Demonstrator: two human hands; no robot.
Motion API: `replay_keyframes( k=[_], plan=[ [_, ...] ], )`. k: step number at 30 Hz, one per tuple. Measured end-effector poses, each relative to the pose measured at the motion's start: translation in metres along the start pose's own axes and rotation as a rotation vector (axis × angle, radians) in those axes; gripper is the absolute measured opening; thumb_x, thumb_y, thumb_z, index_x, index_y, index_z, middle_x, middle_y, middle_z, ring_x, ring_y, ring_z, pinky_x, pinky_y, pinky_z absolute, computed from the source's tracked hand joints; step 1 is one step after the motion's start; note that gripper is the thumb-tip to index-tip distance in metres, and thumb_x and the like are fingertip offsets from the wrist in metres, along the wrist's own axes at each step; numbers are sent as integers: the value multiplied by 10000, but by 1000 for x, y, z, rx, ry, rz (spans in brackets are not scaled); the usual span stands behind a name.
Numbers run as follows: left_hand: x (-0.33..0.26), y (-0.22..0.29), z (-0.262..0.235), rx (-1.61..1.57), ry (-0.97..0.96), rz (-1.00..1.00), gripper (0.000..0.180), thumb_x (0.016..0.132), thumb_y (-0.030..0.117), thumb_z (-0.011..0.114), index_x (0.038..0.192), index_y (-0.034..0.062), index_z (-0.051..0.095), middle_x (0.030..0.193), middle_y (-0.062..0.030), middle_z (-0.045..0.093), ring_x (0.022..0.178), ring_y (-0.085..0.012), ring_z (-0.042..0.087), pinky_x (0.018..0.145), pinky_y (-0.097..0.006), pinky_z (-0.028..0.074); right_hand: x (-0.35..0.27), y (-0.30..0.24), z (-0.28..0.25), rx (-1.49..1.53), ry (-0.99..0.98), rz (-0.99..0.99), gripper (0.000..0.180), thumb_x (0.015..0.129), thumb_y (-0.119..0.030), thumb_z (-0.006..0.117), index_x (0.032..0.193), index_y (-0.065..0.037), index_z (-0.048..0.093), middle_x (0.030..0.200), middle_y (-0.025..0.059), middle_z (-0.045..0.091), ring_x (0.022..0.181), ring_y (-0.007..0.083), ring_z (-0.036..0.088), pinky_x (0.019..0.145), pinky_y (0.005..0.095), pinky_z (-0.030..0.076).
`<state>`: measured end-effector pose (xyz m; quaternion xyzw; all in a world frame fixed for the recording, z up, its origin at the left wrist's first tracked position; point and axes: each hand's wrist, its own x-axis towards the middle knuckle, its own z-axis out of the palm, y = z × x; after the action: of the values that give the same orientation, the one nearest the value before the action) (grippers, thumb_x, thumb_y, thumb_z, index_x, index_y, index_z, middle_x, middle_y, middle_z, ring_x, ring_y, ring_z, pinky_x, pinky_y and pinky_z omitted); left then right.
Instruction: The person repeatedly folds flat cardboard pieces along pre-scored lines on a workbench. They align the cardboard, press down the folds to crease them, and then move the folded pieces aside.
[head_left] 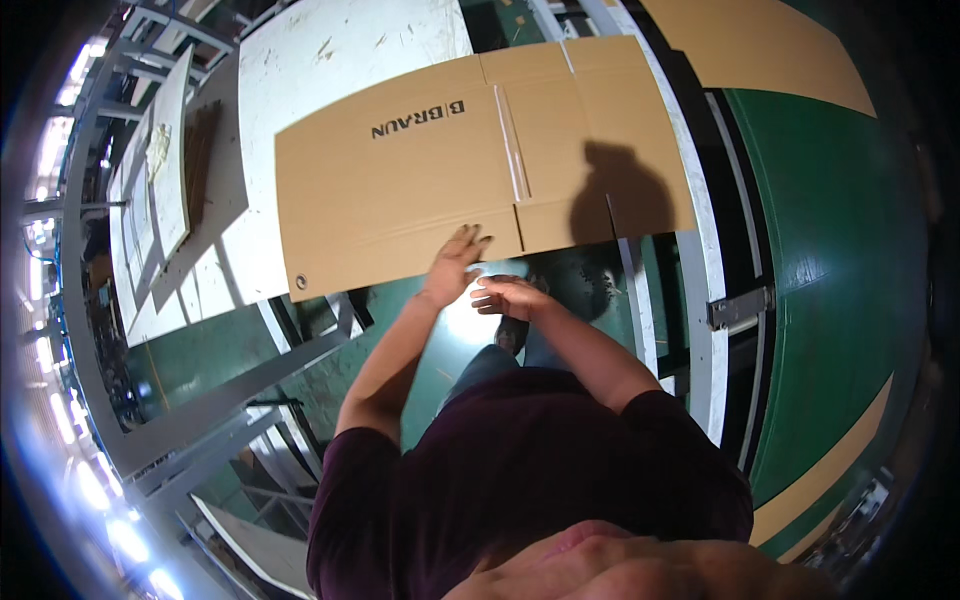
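Note:
A large flat sheet of brown cardboard (400, 180), a box blank with creases, slots and dark print, lies before me on a white work surface. My left hand (452, 268) is at its near edge, with the fingers stretched over the board near a slot; whether they press on it I cannot tell. Just right of it, my right hand (512, 296) hovers off the near edge, fingers loosely bent and apart, nothing visible in them. A pale strip runs along one crease of the board, and a dark round shadow falls on its right part.
The white work surface (330, 50) shows behind and left of the board. A metal frame rail (705, 260) stands at right, beside a green belt-like surface (820, 270) with another cardboard sheet (770, 50) at its far end. Grey metal bars (220, 400) cross at lower left.

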<state>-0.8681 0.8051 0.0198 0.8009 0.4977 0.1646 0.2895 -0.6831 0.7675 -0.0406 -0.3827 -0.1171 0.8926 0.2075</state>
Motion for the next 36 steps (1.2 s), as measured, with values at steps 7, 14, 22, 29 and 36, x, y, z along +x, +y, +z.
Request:
replay_keyframes(
  k=[7, 14, 22, 29, 36],
  plan=[
    [51, 19, 38, 467, -50, -137, 584, 708, 377, 720, 1224, 178, 535, 1370, -72, 436, 1320, -279, 333, 1072, -589, 199, -70, -220, -159, -1614, 1260, -1026, 467, 859, -248, 605, 1252, -25, 486, 1219, 170, 548, 1162, 318, 494, 999, 434, 374],
    [43, -18, 34, 517, 61, -159, 556, 708, 325, 706, 1182, 82, 549, 1308, -76, 504, 1265, -287, 419, 1048, -478, 330, -27, -319, -275, -813, 1039, -576, 563, 781, -291, 722, 1210, 29, 545, 1059, 134, 636, 927, 213, 604, 810, 338, 475],
    [69, -40, 23, 470, -9, 60, 531, 721, 375, 690, 1188, 149, 576, 1349, -101, 466, 1283, -368, 388, 1066, -541, 297, -74, -359, -110, -1361, 865, -670, 277, 766, -139, 666, 975, 28, 598, 877, 184, 661, 790, 338, 641, 705, 415, 507],
    [73, -57, 37, 424, 27, 150, 630, 676, 415, 708, 1182, 75, 545, 1346, -153, 454, 1264, -449, 382, 1051, -580, 305, 89, -243, 44, -1972, 804, -540, 231, 725, -37, 578, 935, 57, 601, 725, 212, 634, 658, 327, 656, 554, 387, 534],
    [78, -48, 23, 142, 86, -1, 615, 689, 285, 710, 1232, 74, 513, 1275, -118, 519, 1268, -366, 411, 1083, -532, 285, 154, -200, 55, -2009, 748, -397, 208, 794, -150, 567, 889, 27, 622, 795, 164, 655, 683, 298, 656, 591, 392, 518]
  ],
)
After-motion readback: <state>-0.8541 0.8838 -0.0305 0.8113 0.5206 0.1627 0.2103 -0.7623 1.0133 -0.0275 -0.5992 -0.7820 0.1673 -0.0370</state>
